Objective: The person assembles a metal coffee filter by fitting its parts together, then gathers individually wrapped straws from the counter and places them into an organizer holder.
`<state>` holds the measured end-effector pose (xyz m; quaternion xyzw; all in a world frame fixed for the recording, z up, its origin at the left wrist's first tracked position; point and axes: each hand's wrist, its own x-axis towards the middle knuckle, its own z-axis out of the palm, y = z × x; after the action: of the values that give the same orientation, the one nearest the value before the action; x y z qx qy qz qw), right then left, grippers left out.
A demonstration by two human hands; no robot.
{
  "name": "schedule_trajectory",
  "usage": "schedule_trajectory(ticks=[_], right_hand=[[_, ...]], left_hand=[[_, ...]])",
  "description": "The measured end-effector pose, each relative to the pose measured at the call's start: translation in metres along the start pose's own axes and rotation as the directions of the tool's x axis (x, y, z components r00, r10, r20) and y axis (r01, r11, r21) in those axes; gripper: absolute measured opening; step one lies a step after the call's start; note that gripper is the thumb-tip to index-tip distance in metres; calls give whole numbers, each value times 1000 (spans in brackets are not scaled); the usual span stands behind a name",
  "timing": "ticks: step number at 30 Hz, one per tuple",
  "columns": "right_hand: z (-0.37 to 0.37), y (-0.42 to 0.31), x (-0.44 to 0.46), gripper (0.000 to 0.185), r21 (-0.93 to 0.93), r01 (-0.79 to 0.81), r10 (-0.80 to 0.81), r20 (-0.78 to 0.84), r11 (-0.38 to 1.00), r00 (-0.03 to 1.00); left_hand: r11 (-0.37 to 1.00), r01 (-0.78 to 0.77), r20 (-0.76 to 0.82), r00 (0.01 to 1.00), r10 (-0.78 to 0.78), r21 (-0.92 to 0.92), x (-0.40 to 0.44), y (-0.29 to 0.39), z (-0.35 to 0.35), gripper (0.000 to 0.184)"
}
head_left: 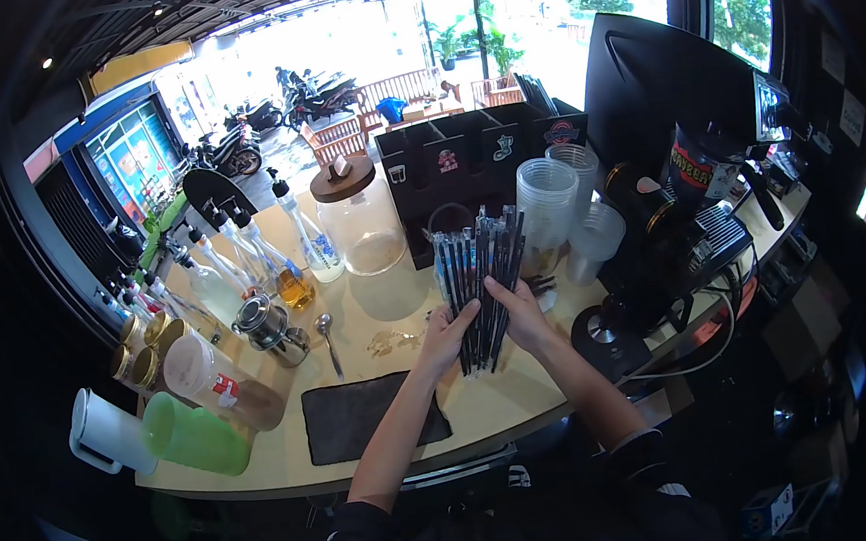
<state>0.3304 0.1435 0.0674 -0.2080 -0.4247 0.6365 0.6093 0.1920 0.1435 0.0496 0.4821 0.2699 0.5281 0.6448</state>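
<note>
A bundle of dark straws [481, 277], apparently in clear wrappers, stands roughly upright above the counter [376, 319]. My left hand [444, 337] is closed around its left side, thumb across the front. From the right, my right hand [517, 313] grips the same bundle with its thumb on the straws. Behind the bundle is a black divided organizer [465, 149] with stickers on its front. Stacked clear plastic cups [546, 199] stand just right of the straw tops. A few dark pieces lie beside my right hand, too small to make out.
A dark cloth [348, 424] lies under my left forearm. Left of it are a spoon [328, 344], a metal pot [270, 328], a lidded glass jar [361, 225], pump bottles [302, 234] and pitchers [200, 433]. Black coffee equipment [642, 287] and a cable occupy the right.
</note>
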Motion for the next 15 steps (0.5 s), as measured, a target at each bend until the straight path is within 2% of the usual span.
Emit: schedule_trajectory(ticks=[4,7,9,10,12,15], right_hand=[[1,0,0,26,52,0,1,-23,999,1000],[2,0,0,28,41,17,-17,0,999,1000],[5,-3,-2,28,6,39,-39,1,999,999],[3,-2,-2,28,7,40,-40,0,999,999],[-4,3,-1,27,-65,53,-52,6,996,999],[-4,4,-2,25,-73,66,-66,-9,995,998]], left_hand=[[999,-42,-4,999,42,-12,-1,0,3,22],[996,-82,-40,996,83,45,-1,-1,6,22],[978,-119,-55,990,130,169,-3,3,11,24],[978,-119,-55,990,130,170,-2,2,10,24],[907,-185,-69,972,226,377,1,-3,8,27],[907,-189,-51,973,224,377,-3,2,14,29]])
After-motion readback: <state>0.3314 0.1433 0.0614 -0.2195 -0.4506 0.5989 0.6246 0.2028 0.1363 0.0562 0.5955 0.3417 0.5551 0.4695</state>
